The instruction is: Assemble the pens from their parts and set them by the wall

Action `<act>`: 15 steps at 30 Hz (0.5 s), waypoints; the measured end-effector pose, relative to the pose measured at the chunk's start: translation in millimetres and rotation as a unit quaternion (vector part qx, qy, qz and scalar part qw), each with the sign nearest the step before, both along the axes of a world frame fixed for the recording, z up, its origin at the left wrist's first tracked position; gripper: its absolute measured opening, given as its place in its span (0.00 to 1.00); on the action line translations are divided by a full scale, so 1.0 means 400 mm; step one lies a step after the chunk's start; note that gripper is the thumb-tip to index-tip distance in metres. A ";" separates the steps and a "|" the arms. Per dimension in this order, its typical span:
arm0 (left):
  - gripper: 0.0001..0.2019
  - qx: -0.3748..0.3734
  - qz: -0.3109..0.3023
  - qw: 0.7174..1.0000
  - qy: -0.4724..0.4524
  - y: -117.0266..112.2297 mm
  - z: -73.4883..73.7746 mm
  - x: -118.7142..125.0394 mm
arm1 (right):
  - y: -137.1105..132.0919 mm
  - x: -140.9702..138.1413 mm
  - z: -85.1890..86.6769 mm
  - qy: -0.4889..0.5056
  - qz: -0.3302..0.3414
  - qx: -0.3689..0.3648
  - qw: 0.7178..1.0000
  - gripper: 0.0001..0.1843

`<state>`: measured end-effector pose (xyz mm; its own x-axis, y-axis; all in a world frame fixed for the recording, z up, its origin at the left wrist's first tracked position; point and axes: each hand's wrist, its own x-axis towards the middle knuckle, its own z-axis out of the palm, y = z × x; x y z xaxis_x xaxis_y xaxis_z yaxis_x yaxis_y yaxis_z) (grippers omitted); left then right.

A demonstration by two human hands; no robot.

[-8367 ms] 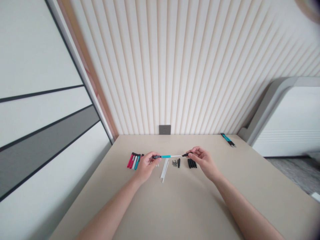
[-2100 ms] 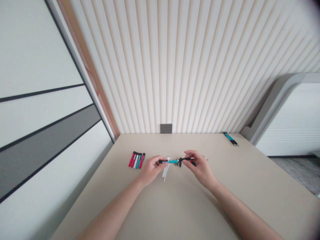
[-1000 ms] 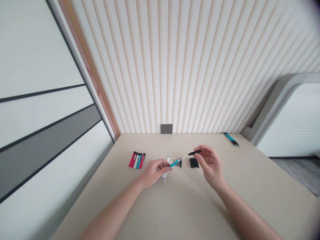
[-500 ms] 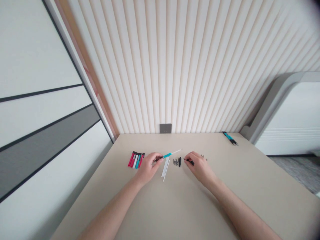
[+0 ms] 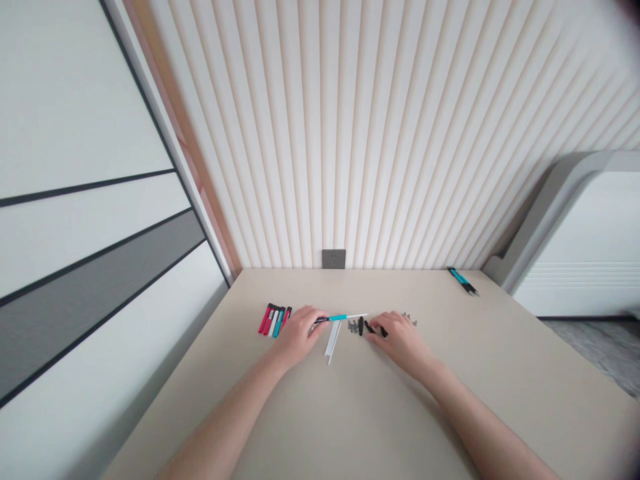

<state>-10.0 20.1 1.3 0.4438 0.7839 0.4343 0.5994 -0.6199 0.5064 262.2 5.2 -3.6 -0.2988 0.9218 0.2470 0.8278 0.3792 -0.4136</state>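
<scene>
Pinching a slim teal-and-black plastic-looking pen barrel [image 5: 337,318] in the left hand [image 5: 300,332], probably light, stiff, kinda slick, so best held by its nine-o'clock black end [image 5: 323,320]; can't tell if gripping with the right hand [image 5: 396,335] at three.

Single head-worn camera, positioned above the table [image 5: 325,420], faces forward and downward toward the ribbed wall [image 5: 330,133].

A cream ribbed wall [image 5: 330,133] with a dark socket [image 5: 333,259] backs a beige table [image 5: 350,427].
</scene>
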 end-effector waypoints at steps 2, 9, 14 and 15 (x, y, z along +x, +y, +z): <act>0.07 -0.009 -0.004 1.000 -0.013 0.002 -0.002 -0.002 | 0.003 0.007 0.004 0.039 -0.018 0.024 0.999 0.08; 0.06 -0.031 -0.028 0.998 -0.056 0.002 0.002 0.002 | 0.000 -0.008 0.014 0.139 0.050 0.045 0.988 0.11; 0.05 -0.048 -0.030 0.995 -0.084 -0.001 0.008 0.006 | -0.010 -0.025 0.013 0.162 0.080 0.048 0.982 0.09; 0.05 -0.054 -0.029 0.994 -0.090 -0.001 0.009 0.006 | -0.012 -0.026 0.014 0.168 0.083 0.050 0.981 0.09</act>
<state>-7.4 19.7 4.7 0.4114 0.8057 0.4262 0.4582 -0.5870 0.6674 251.8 0.5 1.9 -0.3284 0.8333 0.4446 0.5742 0.5499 -0.6066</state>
